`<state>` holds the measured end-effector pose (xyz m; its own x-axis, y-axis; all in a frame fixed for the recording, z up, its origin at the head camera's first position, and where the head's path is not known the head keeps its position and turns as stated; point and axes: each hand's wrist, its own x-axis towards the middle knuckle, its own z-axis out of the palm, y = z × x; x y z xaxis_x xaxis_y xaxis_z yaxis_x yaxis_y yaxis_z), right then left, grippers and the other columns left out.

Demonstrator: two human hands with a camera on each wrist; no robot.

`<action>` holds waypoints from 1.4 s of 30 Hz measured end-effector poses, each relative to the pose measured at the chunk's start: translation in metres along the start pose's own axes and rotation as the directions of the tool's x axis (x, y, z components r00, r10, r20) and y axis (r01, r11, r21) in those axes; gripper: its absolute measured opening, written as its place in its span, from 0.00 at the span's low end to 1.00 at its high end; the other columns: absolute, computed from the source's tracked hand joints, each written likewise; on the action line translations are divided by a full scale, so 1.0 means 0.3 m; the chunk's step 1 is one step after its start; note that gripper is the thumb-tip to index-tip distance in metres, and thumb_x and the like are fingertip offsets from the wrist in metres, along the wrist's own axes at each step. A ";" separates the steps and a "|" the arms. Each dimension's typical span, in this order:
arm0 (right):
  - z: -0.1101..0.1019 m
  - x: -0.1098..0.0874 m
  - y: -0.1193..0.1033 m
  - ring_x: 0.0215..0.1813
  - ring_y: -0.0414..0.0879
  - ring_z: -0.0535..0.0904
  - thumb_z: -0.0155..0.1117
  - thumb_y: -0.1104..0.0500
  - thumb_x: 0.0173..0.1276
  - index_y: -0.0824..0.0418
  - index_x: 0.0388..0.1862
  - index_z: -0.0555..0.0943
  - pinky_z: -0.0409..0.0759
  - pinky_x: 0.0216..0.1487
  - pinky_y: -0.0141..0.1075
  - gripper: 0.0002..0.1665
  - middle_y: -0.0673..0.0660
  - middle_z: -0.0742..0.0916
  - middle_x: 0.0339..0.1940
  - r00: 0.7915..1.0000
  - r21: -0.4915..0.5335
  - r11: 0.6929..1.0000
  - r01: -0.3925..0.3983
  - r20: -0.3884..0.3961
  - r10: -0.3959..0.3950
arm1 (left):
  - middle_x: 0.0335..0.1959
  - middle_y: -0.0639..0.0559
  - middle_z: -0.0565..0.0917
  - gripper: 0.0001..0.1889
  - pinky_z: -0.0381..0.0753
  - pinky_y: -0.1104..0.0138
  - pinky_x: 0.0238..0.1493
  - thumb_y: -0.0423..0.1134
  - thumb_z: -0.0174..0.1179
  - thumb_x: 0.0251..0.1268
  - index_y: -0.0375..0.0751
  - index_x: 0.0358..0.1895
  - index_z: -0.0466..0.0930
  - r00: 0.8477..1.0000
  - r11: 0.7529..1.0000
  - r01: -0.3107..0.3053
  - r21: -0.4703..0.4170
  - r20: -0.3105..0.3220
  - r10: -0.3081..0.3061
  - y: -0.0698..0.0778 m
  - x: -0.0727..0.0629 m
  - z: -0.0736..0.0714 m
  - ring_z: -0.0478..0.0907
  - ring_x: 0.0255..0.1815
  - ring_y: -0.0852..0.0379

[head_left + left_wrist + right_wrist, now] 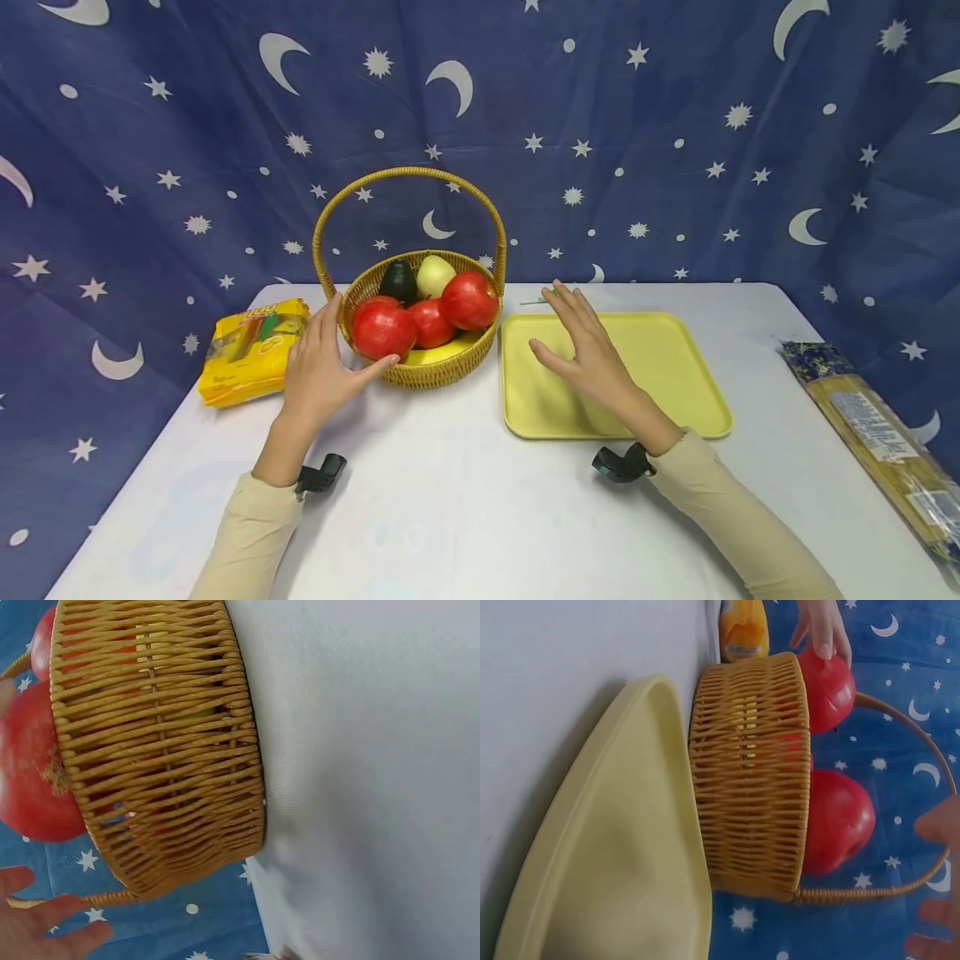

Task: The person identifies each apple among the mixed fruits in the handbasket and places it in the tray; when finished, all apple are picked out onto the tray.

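A woven basket with a tall arched handle stands at the back of the table. It holds several round red fruits, a dark green avocado, a pale green fruit and something yellow underneath. My left hand is at the basket's left side, fingers spread and thumb reaching before the front red fruit. Over the yellow tray hovers my right hand, fingers extended and palm facing the basket, holding nothing. The right wrist view shows the left fingertips close by a red fruit.
Left of the basket lies a yellow packet. A long clear package of pasta lies along the table's right edge. Behind the tray is a thin green item, partly hidden by the right fingers. A blue star-patterned cloth hangs behind the table.
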<state>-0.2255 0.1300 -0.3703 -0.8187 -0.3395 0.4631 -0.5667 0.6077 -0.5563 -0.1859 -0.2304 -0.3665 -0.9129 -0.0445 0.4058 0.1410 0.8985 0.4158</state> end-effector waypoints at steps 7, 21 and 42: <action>0.032 0.005 -0.007 0.78 0.58 0.53 0.67 0.53 0.65 0.49 0.77 0.61 0.61 0.68 0.63 0.42 0.51 0.60 0.79 1.000 0.050 0.999 0.015 0.009 -0.015 | 0.73 0.36 0.59 0.62 0.70 0.34 0.55 0.67 0.71 0.44 0.49 0.79 0.45 0.996 0.995 0.063 -0.075 0.066 -0.058 -0.035 -0.005 0.013 0.66 0.65 0.31; 0.074 0.044 -0.038 0.72 0.55 0.65 0.70 0.51 0.63 0.49 0.75 0.65 0.70 0.63 0.60 0.42 0.54 0.69 0.73 1.000 0.082 0.997 -0.003 0.030 0.001 | 0.73 0.34 0.59 0.60 0.73 0.38 0.54 0.60 0.74 0.47 0.43 0.78 0.46 0.980 0.963 0.154 -0.223 0.163 -0.119 -0.075 -0.002 0.025 0.69 0.64 0.35; 0.129 0.149 -0.017 0.61 0.62 0.73 0.70 0.66 0.62 0.68 0.65 0.73 0.78 0.57 0.55 0.32 0.65 0.77 0.62 0.999 0.412 0.911 0.034 -0.037 -0.020 | 0.72 0.34 0.59 0.57 0.80 0.46 0.51 0.57 0.73 0.50 0.37 0.76 0.48 0.953 0.908 0.248 -0.338 0.252 -0.166 -0.085 0.009 0.050 0.74 0.60 0.36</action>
<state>-0.2627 0.0840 -0.3733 -0.8029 -0.3247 0.4998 -0.5820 0.2462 -0.7750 -0.1977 -0.2470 -0.3882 -0.9902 -0.0818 0.1129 0.0316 0.6569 0.7533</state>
